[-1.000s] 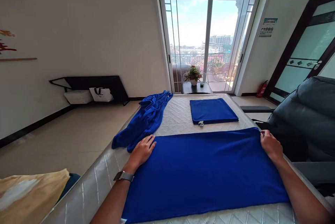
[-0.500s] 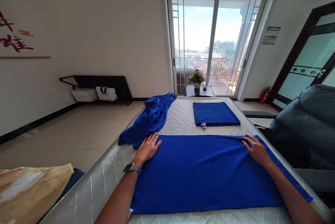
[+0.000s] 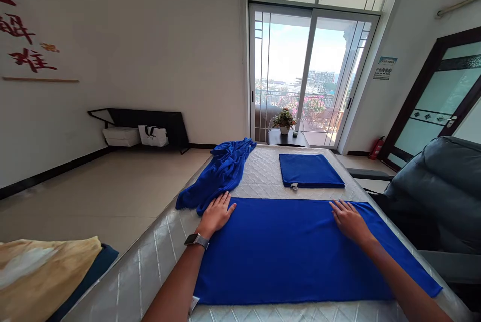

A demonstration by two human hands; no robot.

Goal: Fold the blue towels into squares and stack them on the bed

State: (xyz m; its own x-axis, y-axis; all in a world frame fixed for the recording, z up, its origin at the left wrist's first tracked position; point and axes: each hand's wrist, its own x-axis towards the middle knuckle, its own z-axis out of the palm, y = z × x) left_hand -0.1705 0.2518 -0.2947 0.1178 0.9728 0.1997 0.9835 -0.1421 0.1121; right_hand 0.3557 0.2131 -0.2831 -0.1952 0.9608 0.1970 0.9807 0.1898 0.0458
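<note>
A blue cloth (image 3: 285, 252) lies spread out and nearly smooth on a white quilted mattress (image 3: 259, 171). My left hand (image 3: 217, 212) rests flat on its far left corner, fingers together and stretched forward, with a watch on the wrist. Toward the far right edge, my right hand (image 3: 349, 219) lies palm down on the cloth, fingers extended. A small white tag shows at the near left corner. Beyond my left hand sits a crumpled blue cloth (image 3: 221, 174). Farther back on the right is a neatly folded stack of blue cloth (image 3: 311, 170) with a white label.
A dark padded chair (image 3: 447, 191) stands along the mattress's right side. At the lower left is a tan cloth (image 3: 48, 267) over something dark teal. A potted plant (image 3: 284, 120) sits on a small dark table before the sliding glass door (image 3: 311, 76).
My right hand has slid left across the cloth, and the wrinkles near it have flattened. My left hand stays at the far left corner. The view has tilted up slightly.
</note>
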